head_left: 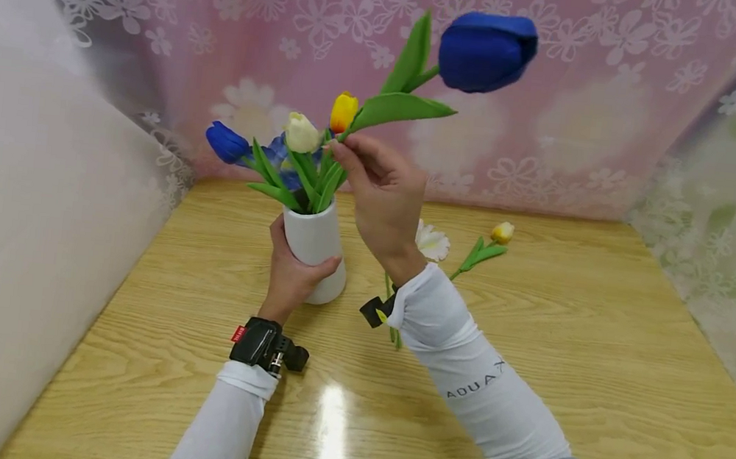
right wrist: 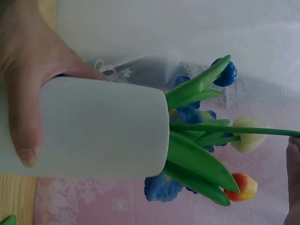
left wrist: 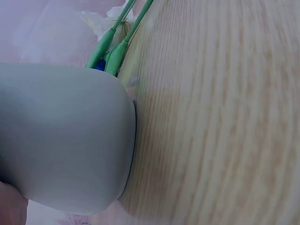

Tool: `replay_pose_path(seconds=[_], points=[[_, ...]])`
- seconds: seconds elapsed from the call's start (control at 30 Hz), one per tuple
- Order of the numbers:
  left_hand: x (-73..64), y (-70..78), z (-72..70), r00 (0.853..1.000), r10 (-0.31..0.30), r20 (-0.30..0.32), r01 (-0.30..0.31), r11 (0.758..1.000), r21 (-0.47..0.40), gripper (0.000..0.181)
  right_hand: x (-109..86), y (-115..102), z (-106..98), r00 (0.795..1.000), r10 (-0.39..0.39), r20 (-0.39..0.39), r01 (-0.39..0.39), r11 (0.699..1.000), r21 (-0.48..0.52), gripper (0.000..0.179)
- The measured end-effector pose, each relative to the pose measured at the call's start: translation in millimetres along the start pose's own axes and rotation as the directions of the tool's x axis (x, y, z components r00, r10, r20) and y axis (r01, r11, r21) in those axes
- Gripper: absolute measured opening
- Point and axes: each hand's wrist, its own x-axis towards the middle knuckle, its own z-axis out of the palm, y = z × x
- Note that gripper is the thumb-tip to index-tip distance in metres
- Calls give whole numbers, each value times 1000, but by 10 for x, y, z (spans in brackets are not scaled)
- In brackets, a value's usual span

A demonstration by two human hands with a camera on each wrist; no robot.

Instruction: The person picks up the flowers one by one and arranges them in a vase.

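A white vase (head_left: 315, 243) stands on the table, and my left hand (head_left: 295, 276) grips it round the side, thumb across the front. My right hand (head_left: 387, 198) pinches the green stem of a large blue tulip (head_left: 486, 53) above the vase. In the right wrist view that stem (right wrist: 262, 131) runs from the vase mouth to the fingertips. The vase holds a smaller blue tulip (head_left: 227, 143), a cream tulip (head_left: 302, 134), a yellow-orange tulip (head_left: 344, 112) and ruffled blue flowers (right wrist: 164, 186). The vase's wall fills much of the left wrist view.
On the wooden table (head_left: 594, 369), right of the vase, lie a yellow-white tulip (head_left: 502, 233) and a white flower (head_left: 433, 242), partly behind my right wrist. A pink floral curtain (head_left: 548, 151) hangs at the back, with pale sheets at both sides.
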Motion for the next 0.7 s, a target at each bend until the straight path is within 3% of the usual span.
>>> replay_pose_path(seconds=[0.2,0.37,0.7], points=[[-4,2,-5,1000,-16,-10,16,1000,22,95,-69,53,82,993,89,73,-85,995,-60,13],[-1,12,0,1000,-26,-3,26,999,26,95,-110,69,106,976,187,111,-177,979,-100,18],[-3,-5,-9,1000,-21,21,20,998,53,96,-177,122,173,898,372,236,-313,916,-253,18]])
